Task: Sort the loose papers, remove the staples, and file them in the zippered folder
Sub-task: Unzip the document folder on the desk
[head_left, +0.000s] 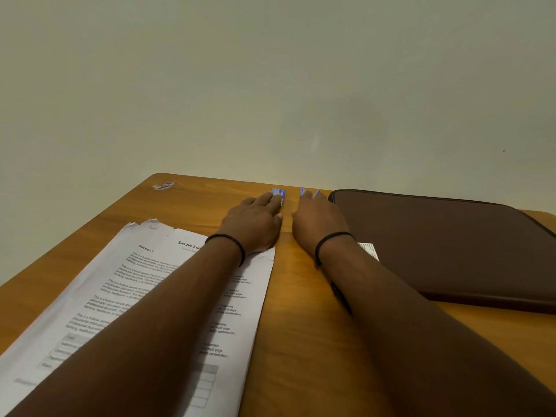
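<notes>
Both hands reach to the far tabletop [301, 326] edge at frame centre, the left hand [255, 224] touching one small blue box [279, 194], the right hand [319, 221] (grip hidden) at another [310, 192]; papers [144, 296] lie lower left, folder [445, 245] right; a nudge could push either box off the edge.
</notes>
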A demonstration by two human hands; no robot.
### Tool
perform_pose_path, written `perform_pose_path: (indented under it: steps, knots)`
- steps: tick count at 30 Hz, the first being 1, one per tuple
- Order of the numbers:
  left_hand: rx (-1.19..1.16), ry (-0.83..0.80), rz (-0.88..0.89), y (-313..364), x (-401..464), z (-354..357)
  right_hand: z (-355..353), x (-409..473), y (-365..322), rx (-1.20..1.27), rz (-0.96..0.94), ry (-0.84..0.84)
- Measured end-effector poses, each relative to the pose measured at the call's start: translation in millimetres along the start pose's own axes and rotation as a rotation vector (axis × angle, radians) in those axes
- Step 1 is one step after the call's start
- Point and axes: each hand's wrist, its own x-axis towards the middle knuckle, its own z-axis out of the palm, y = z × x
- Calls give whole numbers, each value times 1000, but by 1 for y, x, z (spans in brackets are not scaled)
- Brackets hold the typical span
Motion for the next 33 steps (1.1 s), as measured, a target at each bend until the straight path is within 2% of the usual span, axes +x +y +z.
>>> perform_pose_path:
  steps: [2, 3, 5, 6, 7, 8, 10, 12, 23, 28, 33]
  knots:
    - [-61, 27, -16, 1, -2, 1, -1, -9, 1, 115, -1, 149]
    - [-121, 65, -37, 1, -3, 1, -7, -14, 5, 170, -2, 289]
    - [-228, 197, -85, 1, -4, 0, -21, -23, 23, 149, 17, 580]
    - [-242, 260, -96, 1, -4, 0, -26, -25, 38, 94, 57, 623]
    - [-242, 305, -99, 1, -5, 0, -28, -26, 54, 52, 121, 587]
    - [-237, 333, -93, 1, -5, -1, -28, -27, 70, 26, 208, 473]
    - [-221, 366, -76, 4, -8, -3, -23, -32, 92, -6, 364, 152]
    - [-205, 404, -43, 5, -11, -6, -20, -39, 101, -29, 389, 21]
    - [-145, 383, 73, 46, -62, -34, -31, -103, 85, -30, 298, -84]
    - [-89, 292, -20, 82, -94, -40, -55, -135, 62, -131, 283, -257]
    - [-415, 146, -314, 114, -137, -47, -55, -169, 42, -266, 16, -213]
